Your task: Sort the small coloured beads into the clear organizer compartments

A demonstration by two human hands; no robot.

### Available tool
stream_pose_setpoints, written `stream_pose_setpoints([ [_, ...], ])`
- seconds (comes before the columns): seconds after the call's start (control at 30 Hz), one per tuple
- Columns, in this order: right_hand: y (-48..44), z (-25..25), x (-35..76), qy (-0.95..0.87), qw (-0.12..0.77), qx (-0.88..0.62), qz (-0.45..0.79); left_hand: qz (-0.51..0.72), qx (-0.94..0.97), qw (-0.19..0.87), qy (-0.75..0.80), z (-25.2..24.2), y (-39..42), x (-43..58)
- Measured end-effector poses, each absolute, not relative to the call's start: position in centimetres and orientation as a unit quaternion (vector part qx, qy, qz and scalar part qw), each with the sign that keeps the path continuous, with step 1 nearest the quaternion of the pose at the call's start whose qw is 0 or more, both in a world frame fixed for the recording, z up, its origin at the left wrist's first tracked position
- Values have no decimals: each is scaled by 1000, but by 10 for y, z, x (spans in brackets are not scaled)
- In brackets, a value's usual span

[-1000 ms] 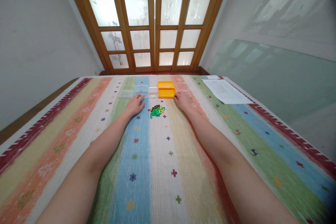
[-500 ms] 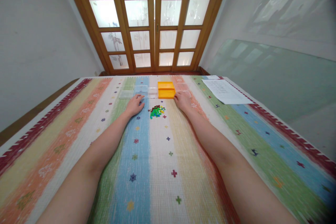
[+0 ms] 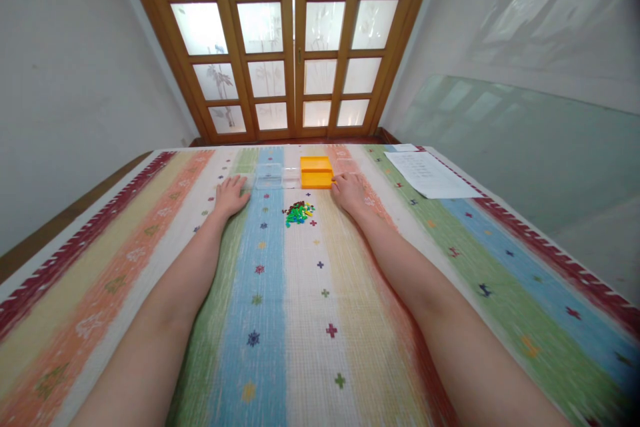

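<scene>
A small heap of coloured pieces [image 3: 299,211], mostly green with some dark red, lies on the striped cloth [image 3: 300,293] between my hands. My left hand [image 3: 229,195] lies flat with fingers spread, over the spot where a clear tray stood, left of the heap. My right hand [image 3: 348,191] rests to the heap's right, fingertips touching a clear tray [image 3: 349,167] beside the yellow tray [image 3: 316,171]. Further clear trays [image 3: 273,173] stand left of the yellow one.
A printed sheet of paper [image 3: 429,173] lies at the far right of the table. Behind the table's far edge stands a wooden door with frosted panes [image 3: 295,40]. Walls close in left and right.
My left hand has slid left from beside the heap and now covers the leftmost clear tray's place. My right hand has stayed put.
</scene>
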State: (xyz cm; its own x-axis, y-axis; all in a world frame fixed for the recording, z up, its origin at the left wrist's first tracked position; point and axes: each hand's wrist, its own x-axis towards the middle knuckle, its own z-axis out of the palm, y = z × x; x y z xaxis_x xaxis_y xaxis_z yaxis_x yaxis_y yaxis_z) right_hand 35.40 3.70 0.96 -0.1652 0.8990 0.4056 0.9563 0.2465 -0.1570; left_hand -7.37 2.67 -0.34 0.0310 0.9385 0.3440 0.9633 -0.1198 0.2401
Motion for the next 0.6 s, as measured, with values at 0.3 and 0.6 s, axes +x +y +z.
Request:
stream_pose_setpoints([
  [0.3,33,12,356,-754,237,-609,-67,-210,-671,54,-709,11,18,-104],
  [0.6,34,9,356,-753,241,-608,-64,-222,-703,0,-676,3,21,-126],
])
